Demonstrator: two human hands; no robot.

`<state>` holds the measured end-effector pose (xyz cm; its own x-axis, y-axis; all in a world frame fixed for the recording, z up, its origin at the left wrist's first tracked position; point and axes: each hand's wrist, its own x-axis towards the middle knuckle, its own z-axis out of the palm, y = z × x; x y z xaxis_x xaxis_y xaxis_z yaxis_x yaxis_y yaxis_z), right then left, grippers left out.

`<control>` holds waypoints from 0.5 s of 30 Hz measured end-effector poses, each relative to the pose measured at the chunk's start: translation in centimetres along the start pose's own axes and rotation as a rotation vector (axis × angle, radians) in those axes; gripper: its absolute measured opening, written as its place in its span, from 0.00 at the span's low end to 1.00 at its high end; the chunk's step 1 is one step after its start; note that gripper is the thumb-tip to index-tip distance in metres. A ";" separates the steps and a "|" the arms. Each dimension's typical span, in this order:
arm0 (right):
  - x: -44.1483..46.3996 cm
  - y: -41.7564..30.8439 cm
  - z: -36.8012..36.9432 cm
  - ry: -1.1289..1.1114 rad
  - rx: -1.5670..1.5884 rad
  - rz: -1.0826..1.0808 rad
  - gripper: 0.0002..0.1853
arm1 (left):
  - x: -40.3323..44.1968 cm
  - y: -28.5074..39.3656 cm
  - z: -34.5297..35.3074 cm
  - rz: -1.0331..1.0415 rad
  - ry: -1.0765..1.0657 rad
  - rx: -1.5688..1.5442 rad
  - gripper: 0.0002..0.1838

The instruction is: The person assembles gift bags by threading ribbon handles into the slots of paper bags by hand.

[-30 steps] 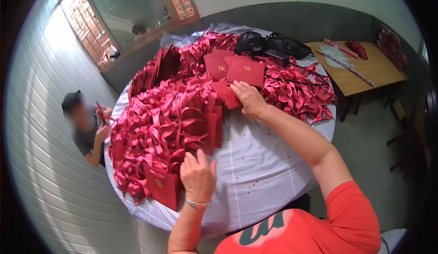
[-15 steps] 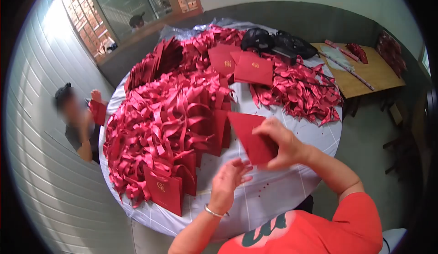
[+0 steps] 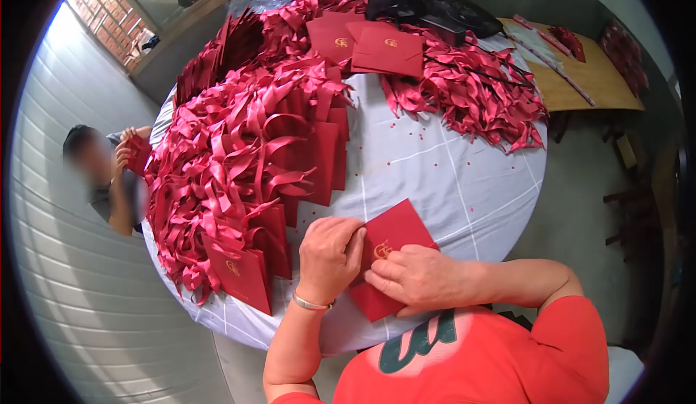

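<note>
A flat red paper gift bag (image 3: pixel 400 224) with a gold emblem is tilted over the near edge of the table. My left hand (image 3: pixel 328 253), with a silver bracelet at the wrist, is closed at the bag's left edge. My right hand (image 3: pixel 424 277) lies across the bag's front with its fingers curled near the emblem, covering part of it; its grip is partly hidden. To the left stand several red bags with satin ribbons (image 3: pixel 239 135). The nearest standing bag (image 3: pixel 238 272) shows a gold emblem.
Flat red bags (image 3: pixel 388 48), a ribbon pile (image 3: pixel 478 99) and black mesh items (image 3: pixel 435 9) lie across the far side of the white-covered round table (image 3: pixel 406 154). A co-worker (image 3: pixel 109 175) holds a red item at the left. A wooden table (image 3: pixel 580 85) stands right.
The bag, earlier in my right hand with my left hand apart, now lies lower with its emblem up and both hands on it. The view has tilted down; the co-worker's hands have come together.
</note>
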<state>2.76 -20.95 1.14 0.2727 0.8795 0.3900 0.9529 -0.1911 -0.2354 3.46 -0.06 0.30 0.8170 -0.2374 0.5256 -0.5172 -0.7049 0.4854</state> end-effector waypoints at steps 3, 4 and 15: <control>0.1 -0.4 0.4 -0.048 0.067 0.008 0.36 | -0.4 0.4 0.4 -0.090 -0.105 0.032 0.05; 0.1 -0.4 0.7 -0.050 0.057 0.023 0.36 | -0.5 0.4 0.6 -0.143 -0.108 0.003 0.05; -0.6 0.1 2.2 -0.142 0.245 -0.009 0.37 | -0.1 1.8 0.4 -0.414 -0.373 -0.105 0.15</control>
<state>2.37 -20.49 -1.09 0.2271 0.9361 0.2685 0.8898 -0.0873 -0.4480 2.56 -1.63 0.88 0.9820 -0.1889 0.0037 -0.1418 -0.7239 0.6752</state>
